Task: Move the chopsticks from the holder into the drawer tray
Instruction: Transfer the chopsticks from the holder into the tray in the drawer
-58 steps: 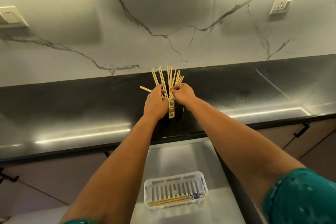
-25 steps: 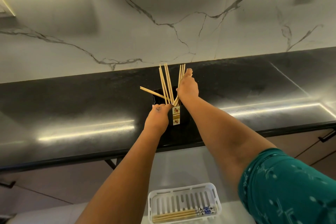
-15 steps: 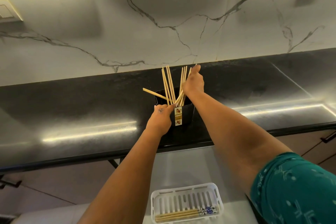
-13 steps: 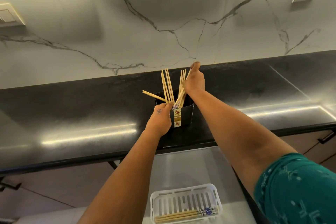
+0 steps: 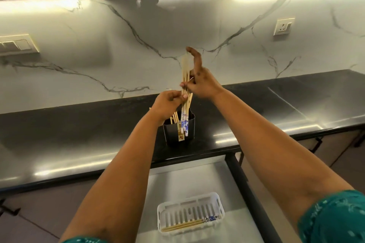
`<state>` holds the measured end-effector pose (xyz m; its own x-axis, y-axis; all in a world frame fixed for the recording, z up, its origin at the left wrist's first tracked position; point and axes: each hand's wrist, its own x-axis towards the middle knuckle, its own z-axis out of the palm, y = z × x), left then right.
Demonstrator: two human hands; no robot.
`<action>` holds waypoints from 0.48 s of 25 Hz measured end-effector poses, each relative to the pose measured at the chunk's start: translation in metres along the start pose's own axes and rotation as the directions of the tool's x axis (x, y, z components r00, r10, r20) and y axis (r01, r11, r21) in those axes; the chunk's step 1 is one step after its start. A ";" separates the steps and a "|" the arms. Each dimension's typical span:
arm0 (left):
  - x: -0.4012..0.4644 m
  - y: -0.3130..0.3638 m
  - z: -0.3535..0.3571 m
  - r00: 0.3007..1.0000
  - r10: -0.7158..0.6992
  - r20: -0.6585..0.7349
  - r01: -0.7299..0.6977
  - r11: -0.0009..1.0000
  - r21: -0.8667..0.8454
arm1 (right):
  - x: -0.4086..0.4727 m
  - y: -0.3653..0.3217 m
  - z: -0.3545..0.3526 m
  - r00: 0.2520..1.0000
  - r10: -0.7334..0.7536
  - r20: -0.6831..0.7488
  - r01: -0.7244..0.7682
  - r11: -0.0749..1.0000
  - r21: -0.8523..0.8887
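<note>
Far left on the marble wall there's a switch plate (image 5: 16, 44), and below it runs the glossy black countertop (image 5: 79, 130). Moving in, the left hand (image 5: 167, 103) is up above the counter with its fingers pinched narrow around the middle of a small bunch of chopsticks (image 5: 185, 92), so it's definitely holding them. Right below that hand sits the black holder (image 5: 187, 132) on the counter near the front edge, with a few more plain sticks (image 5: 174, 117) poking out of it on its left side. The held bunch stands nearly upright, pale tips pointing up and the blue-and-white patterned ends hanging down in front of the holder; can't tell if those ends are touching it. There's also a stick with a reddish patterned end down there beside the blue ones. Just right of the bunch, the right hand (image 5: 201, 83) grips the same sticks a bit higher up, thumb and fingers closed on them while the index finger is stretched upward along the tips. Down at the bottom, the drawer (image 5: 235, 183) is open, and a white slotted tray (image 5: 219, 203) inside has a couple of chopsticks (image 5: 187, 224) lying flat along its near side, blue ends to the right. Further right, a wall socket (image 5: 283, 26).
</note>
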<state>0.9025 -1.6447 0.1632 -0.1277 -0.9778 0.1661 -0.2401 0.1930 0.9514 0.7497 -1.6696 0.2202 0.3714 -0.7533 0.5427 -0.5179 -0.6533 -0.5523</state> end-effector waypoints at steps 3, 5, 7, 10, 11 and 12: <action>-0.037 -0.006 0.008 0.984 -0.092 0.155 0.118 0.979 -0.166 | -0.034 -0.015 -0.001 0.994 0.019 0.105 -0.022 0.999 0.031; -0.062 -0.018 0.016 0.972 -0.151 0.182 0.190 0.957 -0.221 | -0.061 -0.020 0.009 0.976 0.137 0.170 -0.161 0.977 0.137; -0.083 -0.033 0.026 0.974 -0.204 0.098 0.226 0.899 -0.375 | -0.087 -0.019 0.025 0.921 0.365 0.139 -0.390 0.871 0.298; -0.111 -0.053 0.034 0.951 -0.293 -0.097 0.155 0.726 -0.671 | -0.143 -0.004 0.056 0.650 0.755 0.083 -0.678 0.527 0.513; -0.120 -0.060 0.035 0.939 -0.318 -0.130 0.129 0.676 -0.726 | -0.170 0.001 0.068 0.523 0.847 0.097 -0.721 0.379 0.580; -0.129 -0.067 0.036 0.930 -0.339 -0.146 0.115 0.642 -0.758 | -0.200 0.004 0.080 0.407 0.906 0.115 -0.727 0.244 0.642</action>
<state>0.9002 -1.5286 0.0684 0.1031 -0.9862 -0.1299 0.5609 -0.0502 0.8264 0.7348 -1.5276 0.0583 -0.2294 -0.9071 -0.3528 0.0984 0.3390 -0.9356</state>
